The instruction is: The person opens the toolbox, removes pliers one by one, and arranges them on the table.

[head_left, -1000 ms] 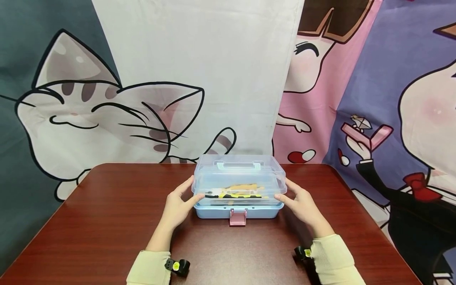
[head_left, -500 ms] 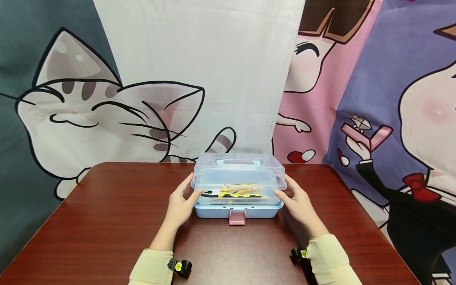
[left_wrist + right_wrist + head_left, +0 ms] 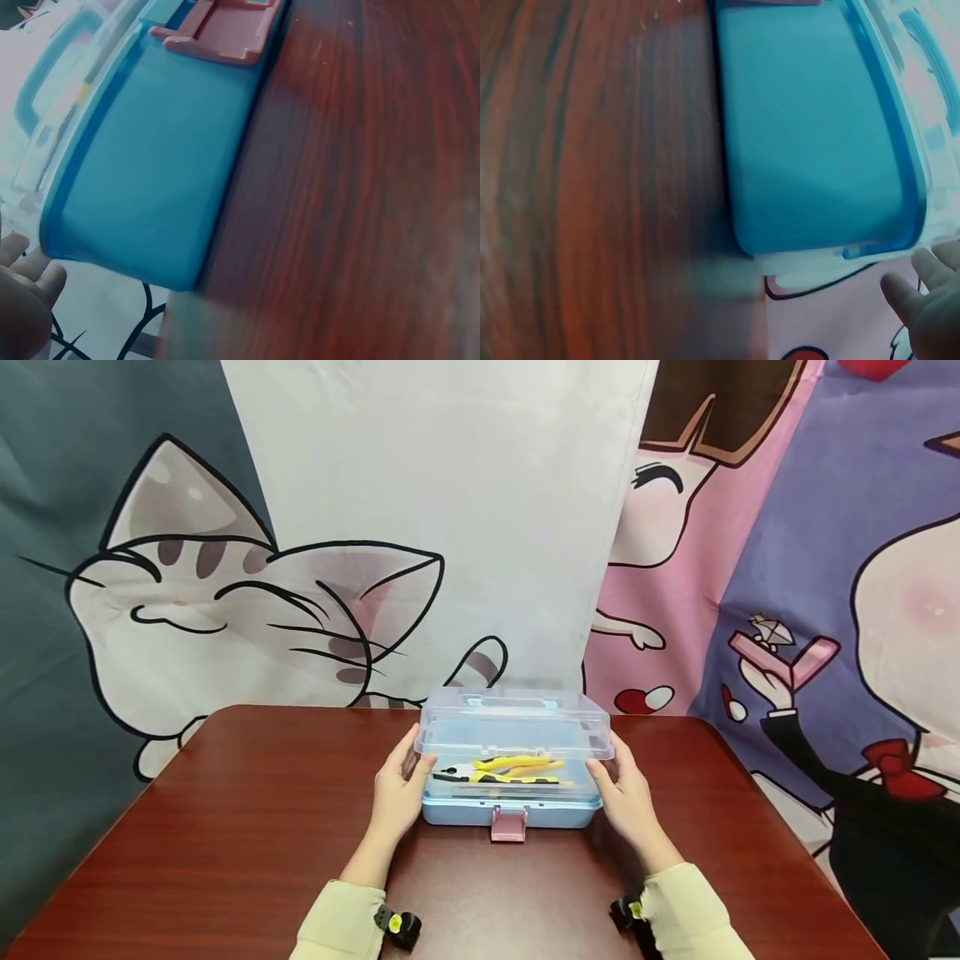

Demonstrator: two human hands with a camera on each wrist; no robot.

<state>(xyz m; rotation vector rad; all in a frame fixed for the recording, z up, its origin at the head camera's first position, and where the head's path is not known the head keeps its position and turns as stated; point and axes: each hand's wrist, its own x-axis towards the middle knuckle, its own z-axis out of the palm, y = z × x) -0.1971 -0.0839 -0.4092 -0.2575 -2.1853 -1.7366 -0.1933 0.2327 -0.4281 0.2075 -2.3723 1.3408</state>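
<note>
A light-blue plastic toolbox stands on the table, its pink latch hanging down at the front. The clear lid is tilted up, with its front edge raised over the base. My left hand holds the lid's left side, thumb at the front and fingers along the side. On the opposite side my right hand grips it the same way. Through the gap and clear plastic, pliers with yellow and black handles show. In the left wrist view, fingertips are by the lid's corner.
The dark red wooden table extends to both sides and in front of the toolbox. A pale blue carrying handle sits on the lid. Behind the table hangs a cartoon-printed cloth.
Both hands have raised the lid's front edge further, so the gap above the base is wider and more of the pliers shows. The head view has shifted slightly.
</note>
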